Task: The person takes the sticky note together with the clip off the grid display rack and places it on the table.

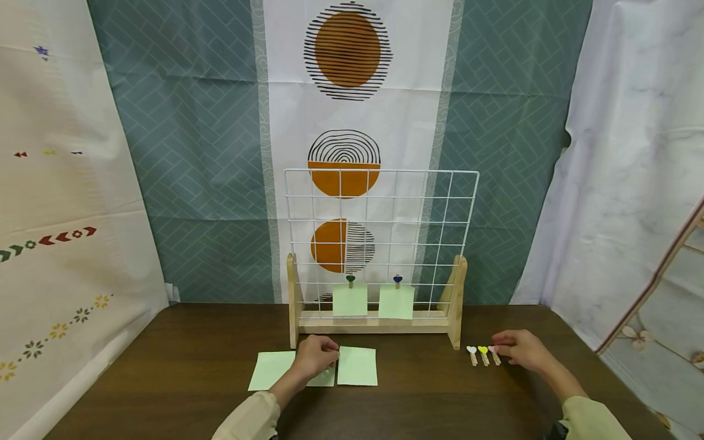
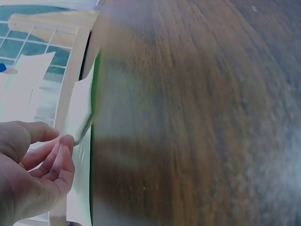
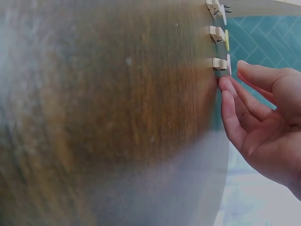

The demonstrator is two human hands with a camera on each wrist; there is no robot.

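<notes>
Pinching the left edge of a pale green sheet (image 1: 357,366) that lies on the table, the left hand (image 1: 315,356) has its thumb and fingertips drawn close together; the left-wrist view shows the paper curving up beside them. Just left of this sheet, a second sheet (image 1: 321,377) lies partly hidden beneath the hand, and a third sheet (image 1: 271,370) lies flat further left.

Well to the right, the right hand (image 1: 521,349) holds its thumb and bent fingers slightly apart, with nothing between them, just beside a clip with a pink heart (image 1: 494,353). Next to that clip lie one with a yellow heart (image 1: 484,355) and one with a white heart (image 1: 472,355), in a row.

Behind the papers stands a white wire grid (image 1: 385,170) in a wooden stand (image 1: 374,325). Two more green sheets hang low on it, the left one (image 1: 350,302) under a green-heart clip (image 1: 350,279), the right one (image 1: 396,304) under a blue-heart clip (image 1: 398,279).

Everything stands on a dark brown table (image 1: 412,403), backed by a teal and white cloth (image 1: 192,153) with orange circles.
</notes>
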